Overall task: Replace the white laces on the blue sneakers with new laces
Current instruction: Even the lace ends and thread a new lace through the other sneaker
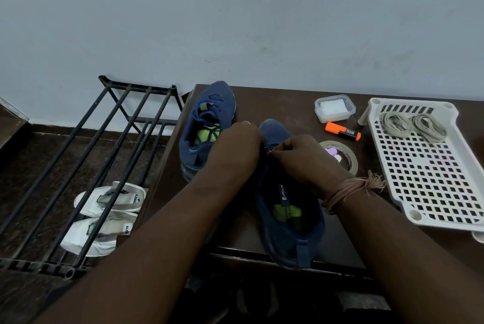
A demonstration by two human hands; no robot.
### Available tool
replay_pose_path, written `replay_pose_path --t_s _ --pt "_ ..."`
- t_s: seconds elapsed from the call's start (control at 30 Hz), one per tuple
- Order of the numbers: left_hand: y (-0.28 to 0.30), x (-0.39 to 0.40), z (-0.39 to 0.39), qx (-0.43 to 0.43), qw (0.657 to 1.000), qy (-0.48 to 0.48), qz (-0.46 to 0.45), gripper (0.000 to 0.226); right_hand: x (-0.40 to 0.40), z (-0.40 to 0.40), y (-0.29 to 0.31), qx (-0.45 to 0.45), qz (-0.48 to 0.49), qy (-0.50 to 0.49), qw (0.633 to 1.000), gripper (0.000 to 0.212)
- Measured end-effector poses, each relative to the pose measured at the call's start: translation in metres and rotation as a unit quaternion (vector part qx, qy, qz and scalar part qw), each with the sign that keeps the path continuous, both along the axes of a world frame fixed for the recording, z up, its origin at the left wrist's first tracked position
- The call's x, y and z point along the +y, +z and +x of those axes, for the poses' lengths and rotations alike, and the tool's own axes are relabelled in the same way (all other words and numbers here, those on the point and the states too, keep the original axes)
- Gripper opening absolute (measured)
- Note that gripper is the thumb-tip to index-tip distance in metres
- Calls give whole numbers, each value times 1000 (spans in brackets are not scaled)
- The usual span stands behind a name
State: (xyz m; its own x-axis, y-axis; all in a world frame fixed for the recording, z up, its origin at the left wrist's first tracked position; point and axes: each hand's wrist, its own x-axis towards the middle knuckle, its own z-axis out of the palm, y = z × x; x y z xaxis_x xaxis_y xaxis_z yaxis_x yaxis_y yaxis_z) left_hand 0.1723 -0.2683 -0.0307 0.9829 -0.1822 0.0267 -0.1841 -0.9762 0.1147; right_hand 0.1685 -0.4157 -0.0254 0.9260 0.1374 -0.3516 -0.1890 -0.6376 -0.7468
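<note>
Both hands work at the eyelets of the near blue knit sneaker point(288, 208) on the dark brown table point(275, 103): the right hand point(301, 156) curls its fingertips in a pinch on something thin, probably a lace end, while the left hand point(235, 148) is curled over the shoe's forefoot, its hold hidden. I judge the lace should be fed squarely through each eyelet, with the shoe kept steady. The second blue sneaker point(207, 124) lies beyond, blue-laced, and two coiled grey-white laces point(413, 125) sit in the white perforated plastic tray point(429, 179).

We cannot see the lace area of the nearer dark blue fabric sneaker point(288, 218); both hands cover it. Whether the right hand point(296, 156) pinches a lace is unclear. The white perforated plastic tray point(429, 182) is cut off at the right edge. Print on the orange highlighter pen point(343, 131) is too small to read.
</note>
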Motion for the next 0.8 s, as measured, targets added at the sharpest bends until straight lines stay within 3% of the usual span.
replay_pose_path --t_s 0.23,0.47,0.67,0.8 --pt "1 -2 -1 28 999 14 24 21 0 -2 0 -7 -3 2 1000 23" --pt "-1 -2 -4 -6 999 -18 39 20 3 -2 0 -21 -2 -6 1000 24" --pt "-6 -1 -1 3 995 25 -96 24 -1 -3 6 3 8 18 1000 25" --pt "8 -9 -18 -17 979 121 -162 33 -6 -1 13 1 -59 52 997 24"
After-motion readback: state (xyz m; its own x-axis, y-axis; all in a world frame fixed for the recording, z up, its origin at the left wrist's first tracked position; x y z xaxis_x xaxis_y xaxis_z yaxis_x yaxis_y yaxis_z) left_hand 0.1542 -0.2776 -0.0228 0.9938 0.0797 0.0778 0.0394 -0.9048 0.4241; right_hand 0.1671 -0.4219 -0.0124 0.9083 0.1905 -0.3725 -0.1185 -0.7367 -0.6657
